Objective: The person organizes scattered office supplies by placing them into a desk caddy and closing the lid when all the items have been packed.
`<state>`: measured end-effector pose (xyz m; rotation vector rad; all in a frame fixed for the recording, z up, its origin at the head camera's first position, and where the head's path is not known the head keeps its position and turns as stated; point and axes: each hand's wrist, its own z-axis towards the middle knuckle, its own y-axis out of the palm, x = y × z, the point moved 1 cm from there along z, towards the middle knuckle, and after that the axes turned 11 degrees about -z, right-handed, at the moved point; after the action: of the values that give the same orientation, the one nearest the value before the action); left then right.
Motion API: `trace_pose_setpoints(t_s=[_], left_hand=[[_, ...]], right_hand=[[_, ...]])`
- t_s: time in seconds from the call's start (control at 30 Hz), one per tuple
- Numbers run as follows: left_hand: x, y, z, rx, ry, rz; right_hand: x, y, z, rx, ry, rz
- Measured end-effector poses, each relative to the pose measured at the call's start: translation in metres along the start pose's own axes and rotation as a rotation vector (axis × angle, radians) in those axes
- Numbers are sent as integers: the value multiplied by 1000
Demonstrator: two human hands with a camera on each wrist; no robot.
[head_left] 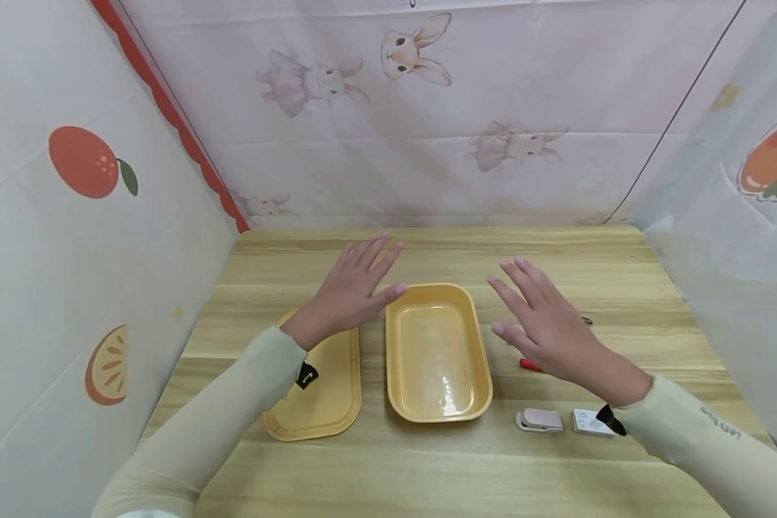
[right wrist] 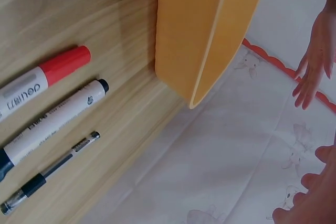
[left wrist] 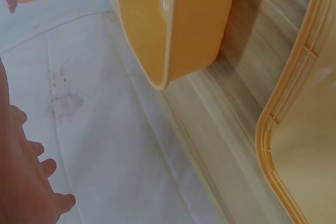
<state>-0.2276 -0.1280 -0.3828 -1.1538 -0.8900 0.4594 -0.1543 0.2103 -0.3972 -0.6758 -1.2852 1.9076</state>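
My left hand (head_left: 352,291) hovers over the far left side of a yellow plastic box (head_left: 437,345), fingers spread and straight, holding nothing. A flat yellow lid (head_left: 326,388) lies left of the box, partly beneath my left forearm. To the box's right my right hand (head_left: 550,327) is raised, its fingers extended and free of any object. Below it lie a red-capped marker (right wrist: 65,67), a white marker with dark ends (right wrist: 58,116) and a black gel pen (right wrist: 58,166). In the head view the right hand covers most of these. The box stands upright with no lid on it.
A pale stapler (head_left: 540,420) and a small white printed packet (head_left: 591,422) lie to the right, near the right wrist. The wooden table (head_left: 414,467) is enclosed by cloth walls printed with rabbits and fruit at the back and both sides.
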Motion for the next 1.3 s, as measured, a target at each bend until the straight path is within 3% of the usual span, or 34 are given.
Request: trace_pose_setpoints(t_s=[0.37,0.7,0.97,1.3], left_hand=[[-10,18,-5,-32,-75,-59],[-12,37,-12,-66,-88,-57],[-15,55,-20,-74,-86,-64],[-8,73,-35,-87,-70,-92]], right_hand=[[-1,12,-12,-20,24,5],[3,20,-23,-39,63,22],[18,35,-31,-55,109,31],[44,51,-43,-104,188,3]])
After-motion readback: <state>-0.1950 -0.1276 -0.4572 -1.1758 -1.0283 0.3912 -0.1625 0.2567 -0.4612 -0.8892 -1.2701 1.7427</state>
